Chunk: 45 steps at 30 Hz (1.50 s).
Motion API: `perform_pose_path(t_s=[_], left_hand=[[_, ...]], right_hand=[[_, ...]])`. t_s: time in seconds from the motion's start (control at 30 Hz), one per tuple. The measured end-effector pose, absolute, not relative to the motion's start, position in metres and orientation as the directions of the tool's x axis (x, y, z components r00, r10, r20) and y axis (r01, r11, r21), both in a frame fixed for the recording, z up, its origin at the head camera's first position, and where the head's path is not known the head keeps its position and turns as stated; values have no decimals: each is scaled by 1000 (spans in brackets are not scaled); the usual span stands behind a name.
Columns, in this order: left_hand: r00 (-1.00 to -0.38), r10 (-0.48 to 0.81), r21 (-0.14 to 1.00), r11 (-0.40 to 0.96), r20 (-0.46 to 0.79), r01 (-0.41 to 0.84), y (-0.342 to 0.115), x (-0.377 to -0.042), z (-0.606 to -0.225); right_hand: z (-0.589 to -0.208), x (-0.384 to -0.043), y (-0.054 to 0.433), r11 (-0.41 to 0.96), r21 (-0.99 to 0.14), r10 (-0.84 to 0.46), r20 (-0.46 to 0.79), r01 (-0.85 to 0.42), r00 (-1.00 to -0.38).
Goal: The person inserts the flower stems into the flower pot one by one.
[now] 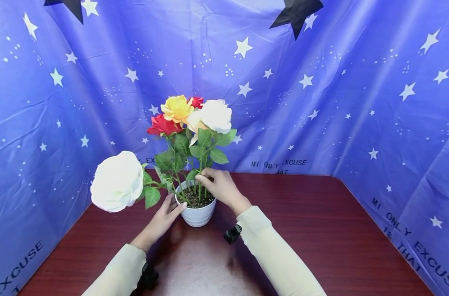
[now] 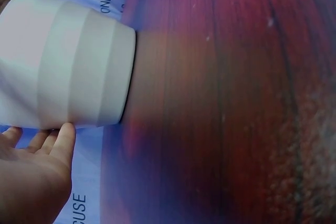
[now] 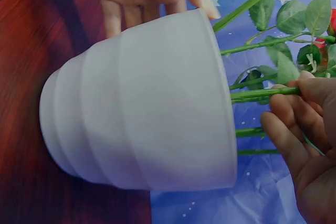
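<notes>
A white ribbed flowerpot (image 1: 198, 215) with dark soil stands on the table, full of artificial roses. My left hand (image 1: 164, 216) rests against its left side, thumb at the rim. In the left wrist view, fairly straight fingers (image 2: 64, 142) touch the pot's wall. Above the soil, my right hand (image 1: 224, 187) pinches a green rose stem (image 3: 265, 93) between thumb and fingers. One large white rose (image 1: 117, 181) leans far out to the left. Upright grow a yellow rose (image 1: 177, 108), red roses (image 1: 163, 125), and a white rose (image 1: 217, 116) above green leaves.
The dark red wooden table (image 1: 294, 222) reaches back to a blue curtain (image 1: 343, 102) with white stars and lettering, hanging behind and at both sides. Black devices (image 1: 232, 234) are worn at both wrists, over pale sleeves.
</notes>
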<state>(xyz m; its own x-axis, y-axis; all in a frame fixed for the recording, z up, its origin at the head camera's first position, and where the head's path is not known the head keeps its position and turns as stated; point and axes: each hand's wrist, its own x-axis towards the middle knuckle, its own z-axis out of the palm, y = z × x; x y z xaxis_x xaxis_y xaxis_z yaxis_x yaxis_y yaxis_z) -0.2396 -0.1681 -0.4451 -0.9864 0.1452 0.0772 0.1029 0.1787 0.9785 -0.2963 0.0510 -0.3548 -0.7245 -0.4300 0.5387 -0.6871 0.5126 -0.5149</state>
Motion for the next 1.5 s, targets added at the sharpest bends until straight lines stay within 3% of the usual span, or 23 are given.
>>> perform_pose_path(t_s=[0.47,0.77,1.07,1.27,1.4,1.5], left_hand=[[-984,154,980,162,88,113,-168,-245,-450],[-983,161,979,167,91,118,-168,-243,-447],[-981,165,979,158,105,131,-168,-243,-448],[-980,169,980,147,107,132,-167,-243,-449],[-980,165,980,144,115,139,-167,-244,-449],[-980,163,980,147,113,137,-168,-245,-449]], right_hand=[[-371,-296,47,461,-626,-311,550,-629,-775],[-365,-292,50,424,-648,-292,564,-633,-773],[-366,-291,53,455,-583,-286,621,-674,-730],[-367,-286,52,434,-644,-198,615,-630,-764],[-366,-283,51,387,-635,-188,655,-668,-732],[-366,-279,47,339,-599,-258,682,-725,-684]])
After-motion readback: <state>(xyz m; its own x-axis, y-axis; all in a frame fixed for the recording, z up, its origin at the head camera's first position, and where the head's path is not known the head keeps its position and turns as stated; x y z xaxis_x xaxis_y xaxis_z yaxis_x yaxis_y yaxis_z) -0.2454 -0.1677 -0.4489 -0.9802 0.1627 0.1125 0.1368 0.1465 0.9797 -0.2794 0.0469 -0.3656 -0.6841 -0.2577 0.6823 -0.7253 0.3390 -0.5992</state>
